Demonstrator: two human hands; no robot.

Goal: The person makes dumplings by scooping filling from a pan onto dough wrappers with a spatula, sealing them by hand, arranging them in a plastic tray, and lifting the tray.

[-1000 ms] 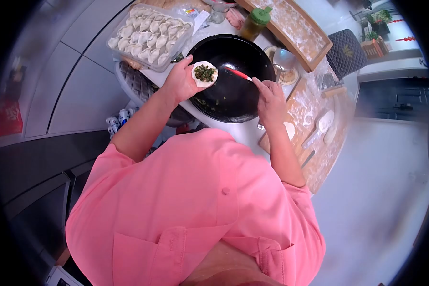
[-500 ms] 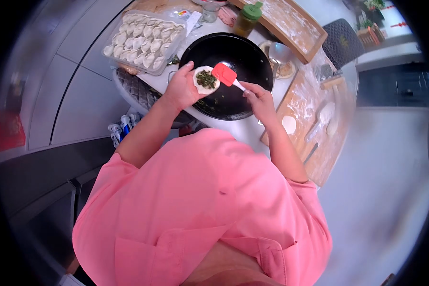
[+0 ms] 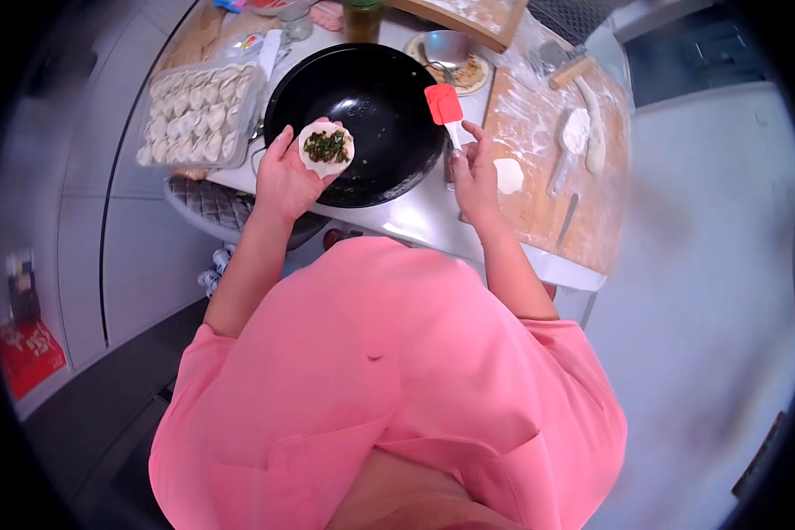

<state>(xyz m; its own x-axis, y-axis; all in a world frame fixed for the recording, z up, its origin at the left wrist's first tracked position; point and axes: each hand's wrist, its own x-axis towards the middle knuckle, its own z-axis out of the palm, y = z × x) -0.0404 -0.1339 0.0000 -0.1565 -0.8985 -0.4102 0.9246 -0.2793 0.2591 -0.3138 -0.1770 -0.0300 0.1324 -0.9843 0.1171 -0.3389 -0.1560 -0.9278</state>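
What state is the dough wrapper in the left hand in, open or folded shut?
Open: the wrapper lies flat on the left hand, dark green filling exposed.

Spatula (image 3: 444, 104): red head, white handle. Wok (image 3: 353, 124): black. Wrapper (image 3: 307, 152): white; filling (image 3: 328, 147): dark green. Shirt (image 3: 371, 327): plain pink. Board (image 3: 548, 216): light brown, streaked white. Dumplings (image 3: 190, 115): off-white. Table (image 3: 406, 221): white. Chair (image 3: 208, 205): dark, diamond-patterned.

You're in what looks like a home kitchen: a black pan (image 3: 355, 132) at twelve o'clock on the table (image 3: 420, 216), dumplings (image 3: 190, 115) at ten, a floured board (image 3: 552, 150) at one, pale cabinets (image 3: 132, 256) at nine.
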